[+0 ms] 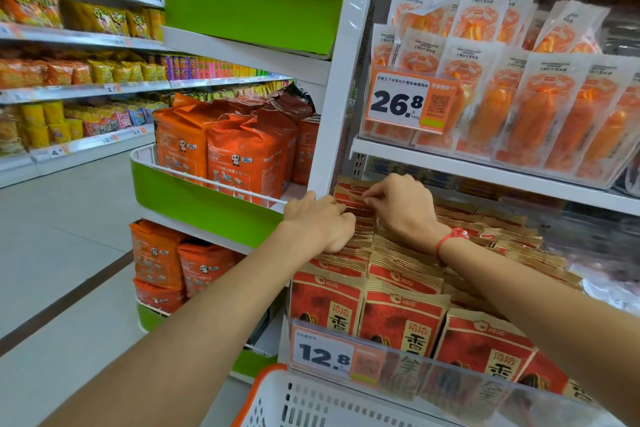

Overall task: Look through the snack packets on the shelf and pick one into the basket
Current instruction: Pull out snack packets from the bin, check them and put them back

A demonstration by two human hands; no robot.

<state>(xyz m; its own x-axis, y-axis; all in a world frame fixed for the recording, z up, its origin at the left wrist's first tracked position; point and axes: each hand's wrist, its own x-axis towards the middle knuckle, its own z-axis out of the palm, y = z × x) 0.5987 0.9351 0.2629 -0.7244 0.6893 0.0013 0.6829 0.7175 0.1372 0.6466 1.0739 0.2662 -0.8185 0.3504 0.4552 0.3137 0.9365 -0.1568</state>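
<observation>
Snack packets (401, 319) on white shelf (485, 168), grey-tiled shop aisle (62, 236)

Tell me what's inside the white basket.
Only a corner of the basket shows, with nothing visible inside. The rest lies out of frame, so its contents cannot be judged.

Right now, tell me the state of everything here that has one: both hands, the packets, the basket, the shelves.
left hand: fingers curled down into the packet tops at the back of the row
right hand: pinching the top edge of a rear packet
red and gold packets: standing upright in packed rows, none lifted out
basket: below the shelf, no packet visible in the part shown
upper shelf: stocked with orange packets
</observation>
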